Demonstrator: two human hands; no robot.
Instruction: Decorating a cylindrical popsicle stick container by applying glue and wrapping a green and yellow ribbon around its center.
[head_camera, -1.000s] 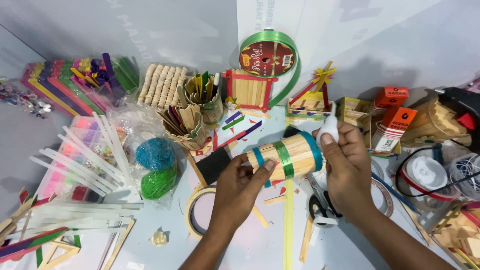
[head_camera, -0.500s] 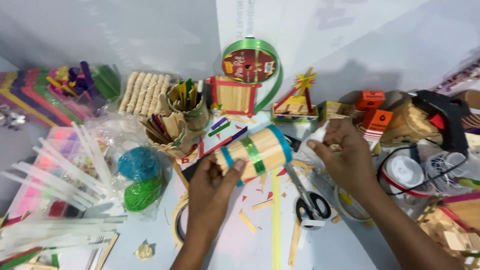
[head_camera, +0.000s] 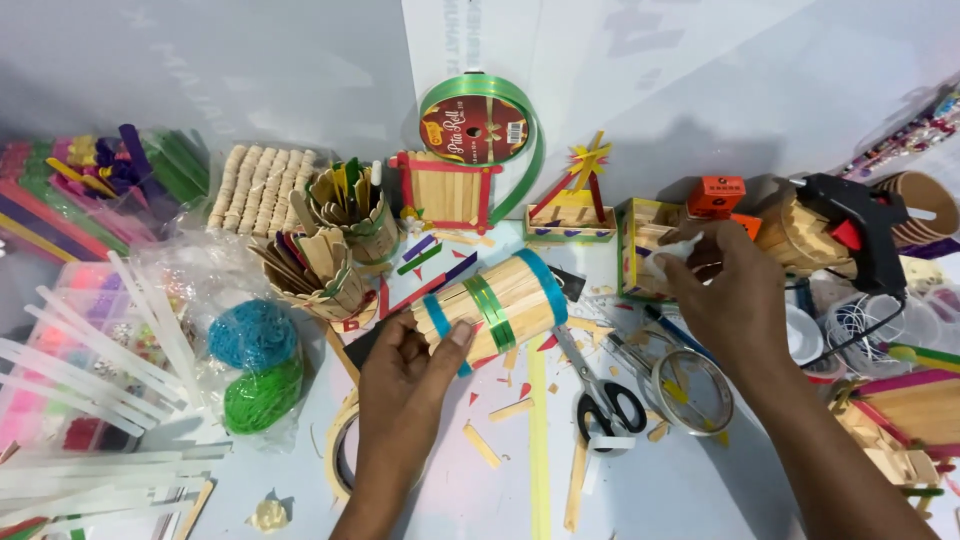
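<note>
Hands: we see two, both ours, low in the view.
Left hand: it grips the stick tube at its 7 o'clock end, thumb on top, fingers curled under.
Stick tube: it lies tilted near the middle of the table, made of wooden sticks, with blue bands at both ends and a green band in the middle.
Right hand: it is at 3 o'clock from the tube and well apart from it. Its fingertips pinch a small white bit.
Scissors: they lie just beside the tube at its 5 o'clock, handles toward us.
Green ribbon roll: it stands at 12 o'clock from the tube, by the wall.
Stick cups: we see two at 10 o'clock from the tube, full of sticks.
Yarn balls: one blue and one green, in a clear bag at 9 o'clock from the left hand.
Glue gun: black, at 2 o'clock from the right hand.
Tape ring: it lies partly under our left wrist.
</note>
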